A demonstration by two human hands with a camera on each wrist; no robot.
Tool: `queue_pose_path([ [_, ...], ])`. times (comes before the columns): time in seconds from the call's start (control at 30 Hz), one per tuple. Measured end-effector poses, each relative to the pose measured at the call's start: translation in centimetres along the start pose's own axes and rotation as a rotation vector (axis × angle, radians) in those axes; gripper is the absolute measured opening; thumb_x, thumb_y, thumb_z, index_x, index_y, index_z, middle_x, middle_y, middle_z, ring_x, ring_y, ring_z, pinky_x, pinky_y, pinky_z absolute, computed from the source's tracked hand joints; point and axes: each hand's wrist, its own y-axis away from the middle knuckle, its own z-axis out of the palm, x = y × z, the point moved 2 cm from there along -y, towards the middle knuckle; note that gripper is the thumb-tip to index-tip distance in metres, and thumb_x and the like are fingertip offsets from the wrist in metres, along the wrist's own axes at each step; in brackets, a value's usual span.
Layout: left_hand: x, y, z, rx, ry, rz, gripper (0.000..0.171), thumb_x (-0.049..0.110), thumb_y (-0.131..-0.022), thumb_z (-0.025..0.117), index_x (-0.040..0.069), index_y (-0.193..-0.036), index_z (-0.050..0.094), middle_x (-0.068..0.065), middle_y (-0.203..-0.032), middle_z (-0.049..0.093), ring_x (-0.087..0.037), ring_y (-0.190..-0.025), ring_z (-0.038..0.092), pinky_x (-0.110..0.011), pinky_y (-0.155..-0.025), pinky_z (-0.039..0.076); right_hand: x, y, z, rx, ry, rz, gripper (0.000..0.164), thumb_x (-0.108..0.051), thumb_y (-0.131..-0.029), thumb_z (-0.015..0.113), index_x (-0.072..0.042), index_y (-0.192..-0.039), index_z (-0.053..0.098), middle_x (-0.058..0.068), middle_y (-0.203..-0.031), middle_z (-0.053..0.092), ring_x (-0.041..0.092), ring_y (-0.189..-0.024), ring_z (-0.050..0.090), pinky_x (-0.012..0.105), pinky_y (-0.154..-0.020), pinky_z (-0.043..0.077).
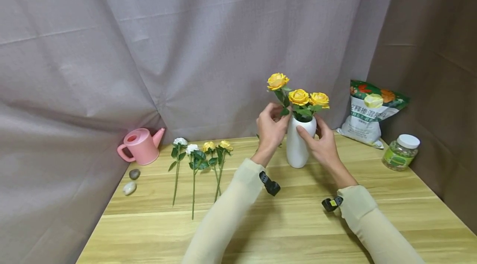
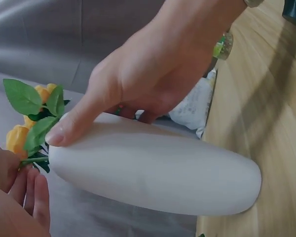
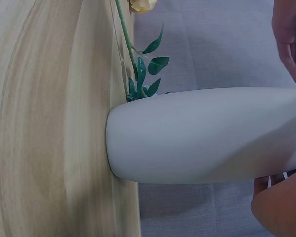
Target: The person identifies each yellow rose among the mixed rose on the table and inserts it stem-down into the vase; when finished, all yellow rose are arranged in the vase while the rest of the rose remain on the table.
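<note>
A white vase (image 1: 297, 148) stands upright on the wooden table in the head view, with two yellow roses (image 1: 299, 97) in its mouth. My right hand (image 1: 324, 144) grips the vase's upper part, thumb across the front and fingers behind, as the left wrist view also shows. At the left of the rim, my left hand (image 1: 271, 129) pinches the green stem (image 2: 34, 159) of a third rose (image 1: 277, 81), whose yellow bloom stands higher than the other two. The stem's lower end is hidden. In the right wrist view the vase base rests on the table.
Two white roses (image 1: 192, 148) and two yellow roses (image 1: 208, 146) lie left of the vase. Farther left are a pink watering can (image 1: 143, 148) and two stones (image 1: 129, 188). On the right stand a printed bag (image 1: 367, 115) and a white-lidded jar (image 1: 401, 154). Grey curtain hangs behind.
</note>
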Motion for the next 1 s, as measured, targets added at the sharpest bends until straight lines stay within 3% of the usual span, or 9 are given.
queue_pose_path([
  [0.2, -1.0, 0.0, 1.0, -0.013, -0.074, -0.01, 0.019, 0.031, -0.091, 0.076, 0.021, -0.106, 0.072, 0.005, -0.091, 0.075, 0.002, -0.075, 0.066, -0.015, -0.065, 0.055, 0.0, 0.1, 0.0, -0.005, -0.014, -0.011, 0.061, -0.022, -0.095, 0.07, -0.011, -0.15, 0.045, 0.014, -0.142, 0.057, 0.001, -0.116, 0.055, 0.025, -0.099, 0.046],
  [0.4, -0.8, -0.7, 1.5, -0.042, -0.14, 0.048, 0.026, 0.019, -0.087, 0.077, 0.017, -0.112, 0.072, 0.002, -0.095, 0.073, -0.007, -0.081, 0.067, -0.012, -0.069, 0.053, -0.1, 0.0, -0.1, 0.001, -0.024, -0.024, 0.061, -0.021, -0.095, 0.07, -0.011, -0.15, 0.045, 0.015, -0.141, 0.058, 0.0, -0.115, 0.055, 0.018, -0.096, 0.046],
  [0.47, -0.5, -1.0, 1.5, -0.044, -0.132, 0.062, 0.032, 0.018, -0.085, 0.076, 0.017, -0.116, 0.069, 0.002, -0.099, 0.072, -0.008, -0.085, 0.067, -0.012, -0.071, 0.053, -0.1, 0.0, -0.2, -0.003, -0.016, -0.023, 0.061, -0.022, -0.096, 0.07, -0.011, -0.15, 0.044, 0.015, -0.141, 0.058, 0.001, -0.115, 0.055, 0.019, -0.096, 0.046],
  [0.7, 0.7, -1.7, 1.3, 0.006, -0.09, 0.115, 0.039, 0.048, -0.09, 0.073, 0.023, -0.117, 0.06, 0.009, -0.096, 0.068, -0.001, -0.082, 0.066, -0.013, -0.072, 0.055, -0.2, 0.0, -0.3, -0.018, 0.014, 0.018, 0.063, -0.027, -0.097, 0.068, -0.012, -0.151, 0.042, 0.012, -0.143, 0.056, 0.005, -0.119, 0.054, 0.025, -0.1, 0.046],
  [0.8, 0.8, -1.8, 1.0, 0.044, -0.078, 0.127, 0.034, 0.043, -0.095, 0.068, 0.019, -0.117, 0.057, 0.007, -0.092, 0.07, 0.0, -0.077, 0.065, -0.013, -0.069, 0.054, -0.2, 0.0, -0.3, -0.014, 0.014, 0.037, 0.064, -0.029, -0.096, 0.069, -0.011, -0.152, 0.042, 0.012, -0.144, 0.056, 0.007, -0.12, 0.054, 0.028, -0.102, 0.045],
  [1.0, 0.3, -1.1, 0.7, 0.034, 0.019, 0.135, 0.035, 0.035, -0.098, 0.065, 0.018, -0.124, 0.048, 0.002, -0.091, 0.079, 0.002, -0.074, 0.072, -0.015, -0.065, 0.057, -0.1, 0.0, -0.2, -0.018, 0.01, 0.054, 0.066, -0.031, -0.096, 0.069, -0.012, -0.152, 0.04, 0.012, -0.144, 0.055, 0.015, -0.124, 0.054, 0.035, -0.105, 0.045],
])
